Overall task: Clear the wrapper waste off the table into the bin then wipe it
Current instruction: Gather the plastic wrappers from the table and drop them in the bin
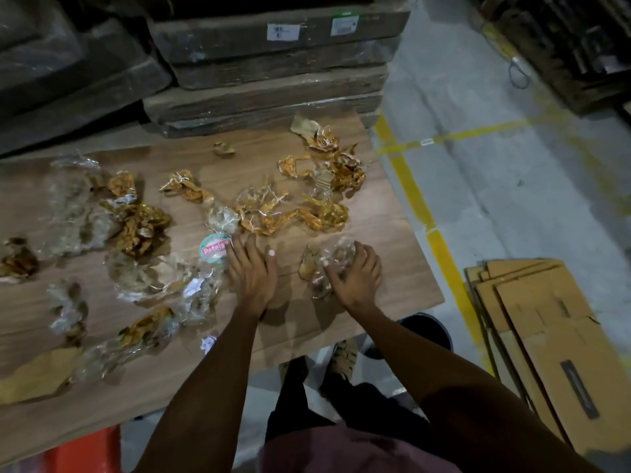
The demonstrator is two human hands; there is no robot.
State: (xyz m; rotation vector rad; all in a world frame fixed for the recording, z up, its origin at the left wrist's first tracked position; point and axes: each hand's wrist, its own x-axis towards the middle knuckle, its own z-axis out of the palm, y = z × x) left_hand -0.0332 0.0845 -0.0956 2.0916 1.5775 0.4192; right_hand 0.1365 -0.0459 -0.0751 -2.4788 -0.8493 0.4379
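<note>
We find the right hand (355,276) curled round a crumpled clear wrapper (322,264) near the desk (403,261) corner; the left hand (251,271) lies flat, fingers spread, beside a labelled bag (214,249). Wrapper waste (297,213) is scattered over most of the surface. The dark bin (432,331) stands on the floor below the near edge (only partly in view). We judge the springy film may slip from a one-handed grasp, and scraps near the edge may fall beside the bin.
</note>
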